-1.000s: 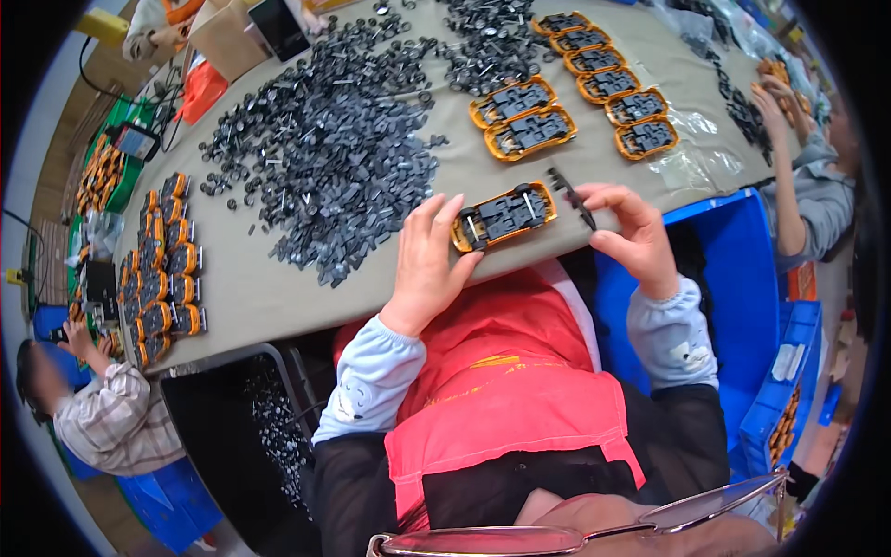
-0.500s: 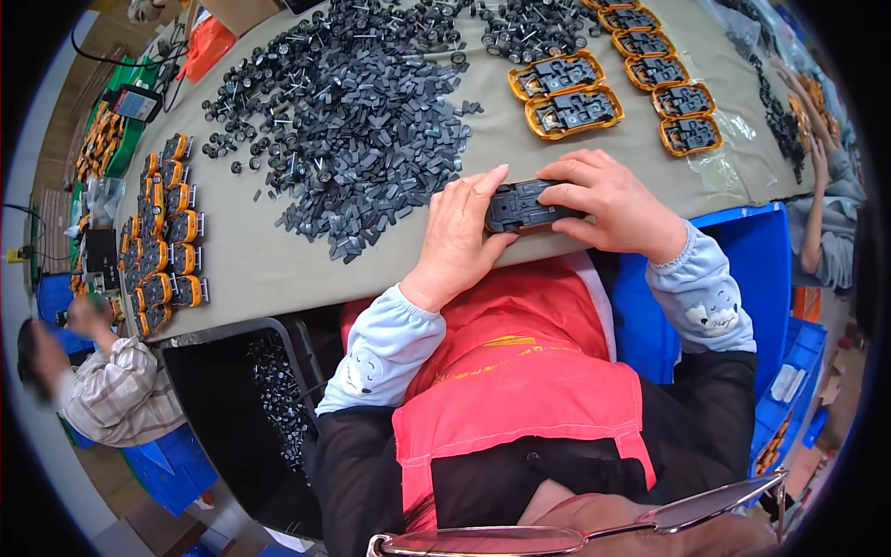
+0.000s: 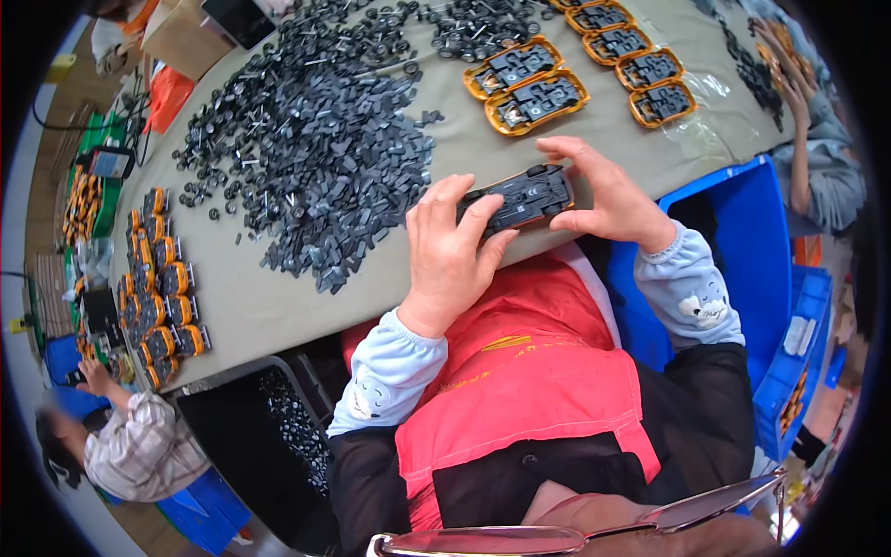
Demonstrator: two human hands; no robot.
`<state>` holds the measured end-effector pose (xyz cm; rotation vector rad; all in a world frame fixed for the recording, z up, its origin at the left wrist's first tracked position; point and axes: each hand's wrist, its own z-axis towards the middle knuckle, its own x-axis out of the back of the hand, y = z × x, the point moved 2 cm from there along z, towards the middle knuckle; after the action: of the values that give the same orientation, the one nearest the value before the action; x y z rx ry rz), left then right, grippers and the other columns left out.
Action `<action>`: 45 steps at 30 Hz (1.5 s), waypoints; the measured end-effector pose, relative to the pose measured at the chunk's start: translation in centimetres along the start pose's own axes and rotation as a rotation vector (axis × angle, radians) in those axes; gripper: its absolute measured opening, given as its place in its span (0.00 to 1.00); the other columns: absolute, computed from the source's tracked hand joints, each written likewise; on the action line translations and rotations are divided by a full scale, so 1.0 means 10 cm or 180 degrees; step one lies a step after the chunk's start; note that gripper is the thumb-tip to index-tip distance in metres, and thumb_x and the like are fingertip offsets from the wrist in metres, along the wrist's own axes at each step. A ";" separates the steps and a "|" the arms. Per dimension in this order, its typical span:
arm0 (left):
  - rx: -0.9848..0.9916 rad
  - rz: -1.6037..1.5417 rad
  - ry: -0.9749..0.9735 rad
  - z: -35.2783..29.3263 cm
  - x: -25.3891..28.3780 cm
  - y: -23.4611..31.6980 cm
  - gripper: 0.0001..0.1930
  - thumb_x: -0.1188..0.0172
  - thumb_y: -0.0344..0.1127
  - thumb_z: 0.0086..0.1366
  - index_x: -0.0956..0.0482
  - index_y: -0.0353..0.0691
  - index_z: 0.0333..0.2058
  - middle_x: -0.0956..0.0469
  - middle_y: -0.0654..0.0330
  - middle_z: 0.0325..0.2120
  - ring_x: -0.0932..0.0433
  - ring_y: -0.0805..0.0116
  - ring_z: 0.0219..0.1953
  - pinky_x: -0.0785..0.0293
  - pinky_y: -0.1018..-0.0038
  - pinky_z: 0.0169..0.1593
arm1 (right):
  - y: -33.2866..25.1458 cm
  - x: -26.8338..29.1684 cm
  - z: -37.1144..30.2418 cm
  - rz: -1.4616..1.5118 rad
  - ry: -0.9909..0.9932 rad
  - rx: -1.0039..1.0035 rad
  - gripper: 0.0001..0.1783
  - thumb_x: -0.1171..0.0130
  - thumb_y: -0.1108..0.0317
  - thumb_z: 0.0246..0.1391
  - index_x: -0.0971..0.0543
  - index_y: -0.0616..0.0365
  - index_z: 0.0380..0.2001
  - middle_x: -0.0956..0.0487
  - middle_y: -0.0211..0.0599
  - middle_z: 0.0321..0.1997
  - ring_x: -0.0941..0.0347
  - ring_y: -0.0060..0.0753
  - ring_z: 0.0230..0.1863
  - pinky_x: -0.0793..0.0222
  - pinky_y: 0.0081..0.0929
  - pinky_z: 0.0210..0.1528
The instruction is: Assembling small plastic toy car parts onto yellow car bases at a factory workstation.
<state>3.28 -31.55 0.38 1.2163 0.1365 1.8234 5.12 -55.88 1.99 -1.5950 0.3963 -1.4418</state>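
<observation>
A toy car (image 3: 527, 199), its black underside facing up, is just above the table's near edge. My left hand (image 3: 445, 252) is closed on its left end, with the thumb and fingers on opposite sides. Around the car's right end my right hand (image 3: 614, 197) is open, thumb and fingers spread apart; whether the thumb still touches the car is hard to tell. Beyond my hands lie two larger orange car bodies (image 3: 536, 104) with black undersides up. To the left spreads a heap of small flat black parts (image 3: 348, 176).
Wheels on axles (image 3: 232, 116) are piled behind the black parts. More orange cars stand grouped at the left (image 3: 153, 288) and in a row at the far right (image 3: 650, 70). A black bin (image 3: 241, 446) and a blue crate (image 3: 770, 241) flank me. Co-workers sit on both sides.
My right hand has loosened from the car's underside, its fingers now spread at the right end. The left fingers now reach over the car's left end. The whole view has shifted slightly.
</observation>
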 end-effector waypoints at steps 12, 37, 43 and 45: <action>-0.0024 0.0170 -0.0368 0.12 -0.07 0.08 0.18 0.29 0.29 0.53 0.17 0.42 0.45 0.21 0.54 0.48 0.24 0.54 0.51 0.31 0.60 0.55 | 0.19 -0.04 0.06 0.0872 -0.0379 -0.0395 0.38 0.24 0.67 0.43 0.28 0.57 0.58 0.22 0.40 0.53 0.23 0.37 0.52 0.26 0.33 0.54; -0.0369 0.0163 -0.0603 -0.05 -0.13 0.03 0.21 0.35 0.32 0.61 0.20 0.42 0.55 0.25 0.51 0.53 0.27 0.50 0.56 0.32 0.55 0.59 | 0.24 -0.12 0.21 0.0527 -0.0562 -0.0199 0.22 0.31 0.54 0.53 0.19 0.61 0.42 0.18 0.45 0.37 0.20 0.46 0.40 0.26 0.36 0.44; 0.1075 -0.0434 -0.0877 0.13 -0.07 -0.06 0.15 0.34 0.37 0.63 0.23 0.38 0.45 0.22 0.50 0.38 0.21 0.49 0.41 0.26 0.60 0.45 | 0.28 -0.14 0.11 0.0578 -0.0189 -0.0027 0.23 0.31 0.56 0.53 0.21 0.62 0.45 0.18 0.45 0.42 0.20 0.45 0.41 0.26 0.35 0.45; 0.1125 -0.0428 -0.0912 0.16 -0.08 -0.06 0.15 0.34 0.37 0.63 0.23 0.38 0.45 0.21 0.51 0.38 0.21 0.49 0.41 0.26 0.60 0.45 | 0.36 -0.10 0.10 0.0922 -0.0479 -0.0098 0.22 0.32 0.58 0.54 0.21 0.61 0.47 0.18 0.45 0.39 0.20 0.45 0.40 0.26 0.34 0.44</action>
<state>4.96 -32.35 0.34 1.6599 0.3808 1.5299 6.96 -56.67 -1.35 -1.5853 0.5390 -1.0948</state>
